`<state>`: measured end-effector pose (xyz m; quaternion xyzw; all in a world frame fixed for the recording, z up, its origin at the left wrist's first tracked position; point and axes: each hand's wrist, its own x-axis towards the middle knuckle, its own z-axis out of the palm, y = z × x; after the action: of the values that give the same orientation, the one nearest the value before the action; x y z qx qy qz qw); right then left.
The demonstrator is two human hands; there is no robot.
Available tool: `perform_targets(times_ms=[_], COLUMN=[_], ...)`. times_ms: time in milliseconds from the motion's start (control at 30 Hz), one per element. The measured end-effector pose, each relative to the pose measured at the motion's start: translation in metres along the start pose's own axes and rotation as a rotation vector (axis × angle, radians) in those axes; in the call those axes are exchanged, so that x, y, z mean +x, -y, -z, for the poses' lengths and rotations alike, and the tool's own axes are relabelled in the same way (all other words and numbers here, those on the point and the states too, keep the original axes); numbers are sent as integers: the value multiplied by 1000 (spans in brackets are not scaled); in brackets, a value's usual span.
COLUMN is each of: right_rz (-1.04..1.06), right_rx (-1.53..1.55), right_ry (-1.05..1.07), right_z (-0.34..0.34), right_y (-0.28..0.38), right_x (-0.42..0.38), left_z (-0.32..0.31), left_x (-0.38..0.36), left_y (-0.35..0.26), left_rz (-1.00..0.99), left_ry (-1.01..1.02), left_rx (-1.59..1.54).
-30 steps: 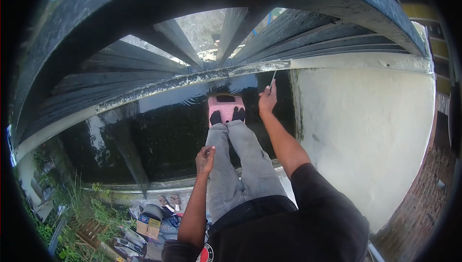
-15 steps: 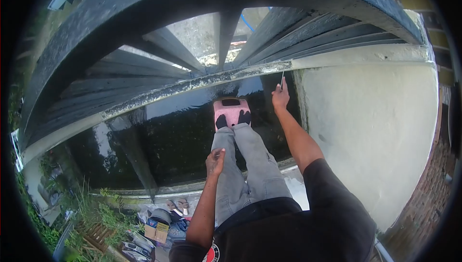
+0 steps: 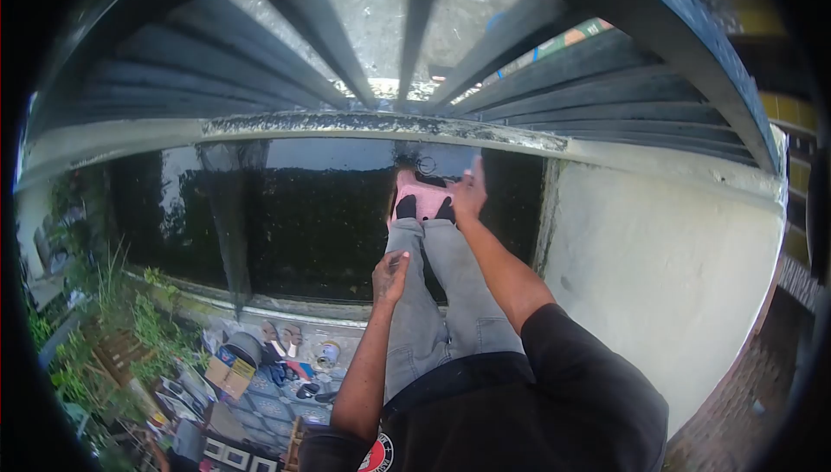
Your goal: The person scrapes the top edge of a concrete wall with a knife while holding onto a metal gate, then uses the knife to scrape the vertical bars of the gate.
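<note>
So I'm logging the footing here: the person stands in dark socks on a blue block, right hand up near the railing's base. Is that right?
Not quite. The head view shows the block is pink, not blue. The dark socks and the right hand raised near the railing's base are as you say.

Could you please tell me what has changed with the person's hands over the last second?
The right hand came down from the grey ledge, where it held a thin tool up; it now sits by the pink stool, and the tool is no longer visible. The left hand stayed curled beside the grey trousers, and both feet stayed on the stool.
</note>
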<state>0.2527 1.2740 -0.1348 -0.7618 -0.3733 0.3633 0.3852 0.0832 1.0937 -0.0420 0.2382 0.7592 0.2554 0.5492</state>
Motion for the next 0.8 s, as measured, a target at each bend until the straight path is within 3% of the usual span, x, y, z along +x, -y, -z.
perform_targets(times_ms=[67, 133, 267, 333, 433, 467, 600, 633, 700, 767, 800], right_rz=[24, -165, -68, 49, -92, -98, -226, 111, 273, 226, 109], right_rx=[79, -105, -80, -262, -79, -12, -7, -62, -197, -382, -365], right_ry=[-123, -208, -39, 181, 146, 46, -12, 74, 459, 657, 655], right_z=[7, 4, -48, -72, -71, -72, -95, -105, -110, -128, -133], right_y=[0, 10, 10, 12, 45, 52, 46, 44, 44, 45, 64], right_x=[13, 20, -15, -32, -43, -40, -35, -45, -68, -74, -81], left_z=[7, 15, 18, 17, 24, 25, 23, 24, 19, 14, 18], left_x=[-2, -1, -1, -3, -5, -6, 4, 11, 28, 49, 58], left_y=[8, 17, 47, 52, 45, 41, 15, 6, -10, -25, -35], left_rz=[12, 23, 37, 42, 53, 48, 16, 20, -5, -165, -162], left_ry=[-23, -44, -87, -99, -93, -85, -82, -88, -104, -174, -180], left_rx=[-20, -25, -107, -133, -66, -77, -118, -125, -171, -209, -205])
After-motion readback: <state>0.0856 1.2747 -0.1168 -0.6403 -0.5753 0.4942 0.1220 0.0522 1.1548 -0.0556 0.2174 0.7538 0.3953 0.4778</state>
